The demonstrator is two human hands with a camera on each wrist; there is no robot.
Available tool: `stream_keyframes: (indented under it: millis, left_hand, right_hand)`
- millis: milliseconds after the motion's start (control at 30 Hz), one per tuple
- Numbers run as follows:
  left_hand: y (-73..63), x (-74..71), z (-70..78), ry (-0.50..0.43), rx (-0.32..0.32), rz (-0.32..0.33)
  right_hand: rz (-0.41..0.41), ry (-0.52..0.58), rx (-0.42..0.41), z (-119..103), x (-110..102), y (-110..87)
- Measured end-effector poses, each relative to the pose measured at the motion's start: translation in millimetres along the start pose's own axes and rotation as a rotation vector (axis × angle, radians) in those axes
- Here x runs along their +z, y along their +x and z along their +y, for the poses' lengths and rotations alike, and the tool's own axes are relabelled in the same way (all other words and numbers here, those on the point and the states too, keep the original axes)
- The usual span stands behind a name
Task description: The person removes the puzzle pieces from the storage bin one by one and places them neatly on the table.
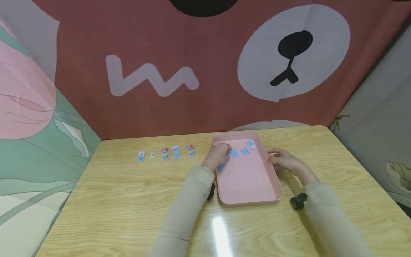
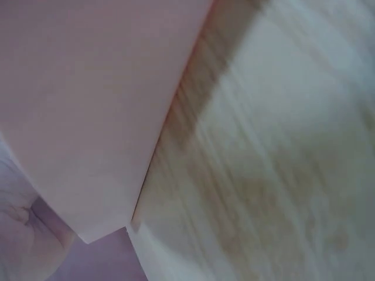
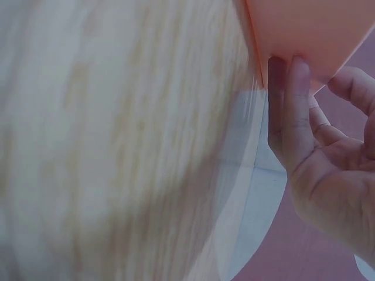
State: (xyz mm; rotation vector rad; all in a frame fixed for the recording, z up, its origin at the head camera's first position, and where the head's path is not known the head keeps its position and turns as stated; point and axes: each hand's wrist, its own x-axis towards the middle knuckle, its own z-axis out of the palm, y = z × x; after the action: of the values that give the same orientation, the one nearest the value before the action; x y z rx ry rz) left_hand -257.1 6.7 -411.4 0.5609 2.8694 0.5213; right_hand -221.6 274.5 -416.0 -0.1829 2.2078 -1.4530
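Note:
A pink tray (image 1: 250,182) lies on the wooden table with several light-blue paper-like pieces in its far part. My left hand (image 1: 218,156) reaches over the tray's left wall, its fingertips down by a blue piece (image 1: 233,153). Whether they pinch it is hidden. Another blue piece (image 1: 221,166) lies under the wrist. Farther right in the tray are a small blue piece (image 1: 245,151) and a blue-and-white piece (image 1: 251,144). My right hand (image 1: 285,160) is at the tray's right side, with fairly straight fingers (image 3: 297,105) touching the outer wall.
Left of the tray, several small cut pieces stand in a row, among them a blue-and-white piece (image 1: 141,156), a small yellowish piece (image 1: 152,155) and a colourful patterned piece (image 1: 191,150). A printed cloth (image 1: 154,117) hangs behind the table (image 1: 128,200).

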Motion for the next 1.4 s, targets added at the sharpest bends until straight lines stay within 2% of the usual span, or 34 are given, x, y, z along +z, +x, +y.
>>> stream_keyframes:
  millis: [200,400,500,633,733,867,1033,1400]
  left_hand:
    - [4.3,3.5,0.8,0.028,-0.020,0.016]
    - [6.1,1.7,0.2,0.076,-0.038,-0.005]
    - [4.6,-1.4,-0.2,0.064,-0.039,-0.016]
    - [2.4,-4.4,-1.7,-0.031,0.003,-0.045]
    - [0.6,-6.7,-3.1,-0.128,0.048,-0.101]
    - [-0.4,-7.9,-4.4,-0.183,0.077,-0.186]
    - [-1.9,-6.6,-3.5,-0.177,0.095,-0.218]
    - [-1.3,-3.6,-1.0,-0.078,0.173,-0.184]
  right_hand:
    - [0.004,-0.002,0.007,0,0,0.2]
    - [0.007,0.001,0.012,1,1,0.4]
    - [0.011,0.003,0.016,0,1,0.9]
    - [0.016,-0.010,0.020,0,1,1.3]
    - [0.015,-0.021,0.022,-1,2,1.3]
    - [0.010,-0.027,0.029,-2,2,1.1]
    - [0.011,-0.029,0.029,-1,2,1.5]
    - [0.007,-0.030,0.022,-1,2,1.8]
